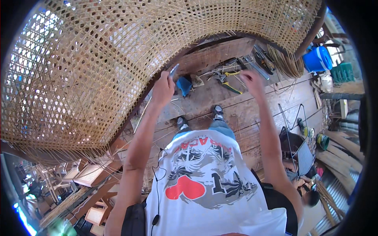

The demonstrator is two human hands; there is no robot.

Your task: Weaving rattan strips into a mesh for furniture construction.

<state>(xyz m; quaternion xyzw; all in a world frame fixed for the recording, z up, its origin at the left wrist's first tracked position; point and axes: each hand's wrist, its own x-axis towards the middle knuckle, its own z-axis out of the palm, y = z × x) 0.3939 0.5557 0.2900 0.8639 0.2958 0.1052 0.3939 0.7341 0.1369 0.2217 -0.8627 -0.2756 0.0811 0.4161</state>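
Cane sheet [98, 78] arching beyond and left of the yellow-handled pliers [223, 79], left hand [163, 91] left of them beside the sheet, fingers clasping a slim tool [174, 70], right hand [252, 82] right of them, fingers half-curled, whether gripping I can't tell.

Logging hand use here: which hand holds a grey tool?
The left hand, beside the woven panel: a slim grey tool juts from its grip. The right hand, near the yellow-handled pliers, shows no such tool.

Cane weave [98, 78] tan w/ lattice patt., bucket [314, 60] blue (white-banded), shirt [208, 188] white, printed red & grey.
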